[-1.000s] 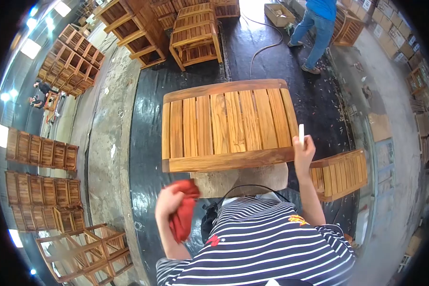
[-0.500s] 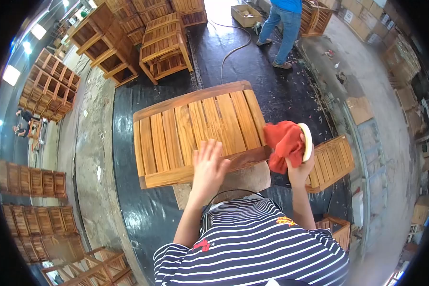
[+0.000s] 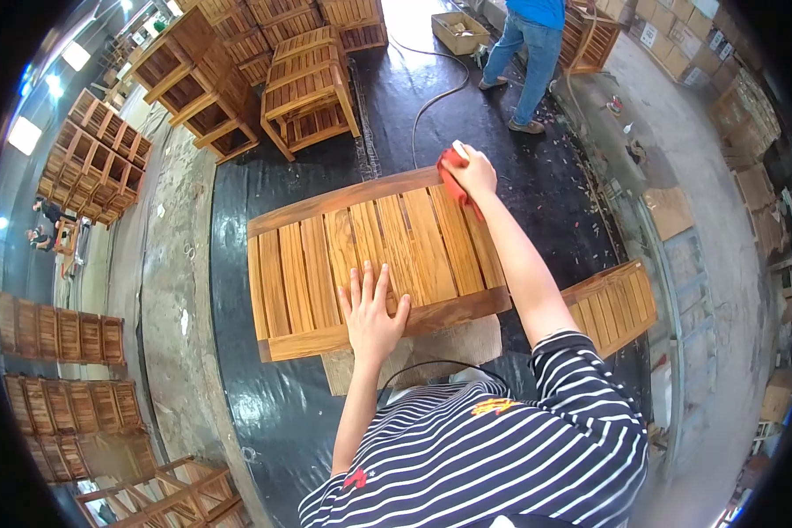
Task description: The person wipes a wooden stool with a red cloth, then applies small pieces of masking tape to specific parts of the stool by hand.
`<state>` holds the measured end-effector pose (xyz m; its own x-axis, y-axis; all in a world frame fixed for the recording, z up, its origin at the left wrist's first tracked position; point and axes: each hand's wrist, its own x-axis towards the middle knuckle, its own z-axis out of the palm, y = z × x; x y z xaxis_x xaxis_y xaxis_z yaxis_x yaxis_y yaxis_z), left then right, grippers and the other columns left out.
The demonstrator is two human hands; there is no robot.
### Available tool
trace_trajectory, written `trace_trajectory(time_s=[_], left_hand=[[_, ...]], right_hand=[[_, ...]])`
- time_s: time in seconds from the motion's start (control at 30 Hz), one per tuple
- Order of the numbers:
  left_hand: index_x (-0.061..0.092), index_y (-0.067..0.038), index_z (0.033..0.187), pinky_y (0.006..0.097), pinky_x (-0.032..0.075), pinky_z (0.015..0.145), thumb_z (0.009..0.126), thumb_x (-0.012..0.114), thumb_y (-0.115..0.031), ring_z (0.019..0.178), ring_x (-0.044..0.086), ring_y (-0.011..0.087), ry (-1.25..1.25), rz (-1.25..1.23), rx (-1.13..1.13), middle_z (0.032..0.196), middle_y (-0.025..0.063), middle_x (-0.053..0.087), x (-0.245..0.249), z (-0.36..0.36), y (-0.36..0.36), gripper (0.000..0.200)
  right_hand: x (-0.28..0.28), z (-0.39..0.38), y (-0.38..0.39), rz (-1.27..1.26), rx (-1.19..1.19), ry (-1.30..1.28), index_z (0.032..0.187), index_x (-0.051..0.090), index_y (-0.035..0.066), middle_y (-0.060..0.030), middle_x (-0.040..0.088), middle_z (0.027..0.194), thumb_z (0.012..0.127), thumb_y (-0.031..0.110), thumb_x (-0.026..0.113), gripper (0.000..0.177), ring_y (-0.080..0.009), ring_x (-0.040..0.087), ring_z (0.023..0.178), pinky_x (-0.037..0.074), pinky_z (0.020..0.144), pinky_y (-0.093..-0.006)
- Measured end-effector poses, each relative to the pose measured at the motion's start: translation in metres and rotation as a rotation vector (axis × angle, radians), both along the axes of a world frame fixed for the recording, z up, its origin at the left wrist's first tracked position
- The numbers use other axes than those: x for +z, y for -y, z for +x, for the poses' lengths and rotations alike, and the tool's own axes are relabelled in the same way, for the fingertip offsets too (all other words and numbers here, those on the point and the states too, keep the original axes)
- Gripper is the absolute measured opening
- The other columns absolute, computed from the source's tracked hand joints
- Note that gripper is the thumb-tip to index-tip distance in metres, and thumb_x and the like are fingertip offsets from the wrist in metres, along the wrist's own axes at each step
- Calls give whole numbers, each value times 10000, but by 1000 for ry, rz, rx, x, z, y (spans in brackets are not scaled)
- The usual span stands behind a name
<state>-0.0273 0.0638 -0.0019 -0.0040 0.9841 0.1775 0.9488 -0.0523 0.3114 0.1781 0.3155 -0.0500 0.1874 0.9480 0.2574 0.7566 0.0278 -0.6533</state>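
Plainly slatted wooden top (image 3: 315,273) (honey brown).

Slatted wooden top (image 3: 374,255): warm brown, visible grain, narrow gaps between parallel slats, a rail along each long side. Lies slats up over a pale support (image 3: 422,352). Red cloth (image 3: 451,183): bunched, partly hidden, at the top's far right corner. Pale pad (image 3: 459,150): against cloth, mostly hidden.

Bright lamps upper left, floor glare, fisheye-curved edges
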Motion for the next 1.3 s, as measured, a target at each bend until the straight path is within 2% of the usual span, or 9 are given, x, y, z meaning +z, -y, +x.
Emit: trace_trajectory(time_s=[0.1,0.17,0.5,0.6,0.7,0.87,1.07,1.2,1.3], left_hand=[[409,-154,1314,450,106,1079,796,543,-402,1322,226,259,9,1,20,1398,87,323,-1,0,0,590],[411,-153,1313,457,103,1078,801,541,-401,1322,221,268,20,-8,15,1399,92,321,1,0,1,583],[414,-146,1310,449,112,1073,793,561,-360,1315,236,281,-7,-3,11,1396,102,328,2,0,1,578],[420,-147,1305,448,118,1072,792,565,-355,1314,239,282,-18,-3,7,1396,104,326,0,-2,1,572],[428,-149,1298,448,129,1069,794,566,-345,1309,250,285,-38,-1,5,1392,107,332,3,0,1,558],[439,-145,1290,443,142,1066,799,565,-334,1302,261,293,-52,-18,25,1376,117,355,5,0,1,540],[449,-130,1279,453,131,1065,807,558,-306,1308,250,305,-33,3,31,1369,140,359,3,12,0,515],[450,-144,1279,504,74,1066,831,539,-360,1324,221,289,16,-181,-388,1385,84,350,29,73,-12,505],[443,-190,1288,534,21,1062,859,494,-384,1332,203,275,-158,-320,-699,1395,30,344,43,90,-53,474]], right_hand=[[18,-4,-5,-133,0,-87,1127,570,163,-142,589,992,697,452,667,527,-315,573,932,464,783,-385],[6,-2,10,75,-35,-115,1096,574,132,-145,586,997,713,424,661,490,-328,565,928,459,781,-392],[16,46,271,191,62,-382,964,591,27,-132,580,907,642,66,732,353,-289,576,873,443,781,-349],[1,50,296,204,-15,-464,979,597,26,-119,591,933,644,80,734,365,-256,578,892,436,797,-343],[-26,89,309,65,-312,-646,1018,591,35,-61,600,966,696,123,733,363,-165,556,907,430,813,-305],[-79,232,320,88,-988,-1041,1144,533,31,-85,566,1074,717,183,732,495,-187,554,932,447,823,-329],[-129,352,333,191,-969,-836,1319,294,19,-103,408,1278,701,119,737,767,-219,439,1109,359,938,-357],[-126,335,334,205,-998,-955,1314,254,37,-94,417,1230,712,122,733,774,-217,457,1080,380,908,-377],[-123,301,336,138,-1009,-1112,1248,364,46,-40,547,929,836,188,603,497,-137,517,872,426,788,-312]])
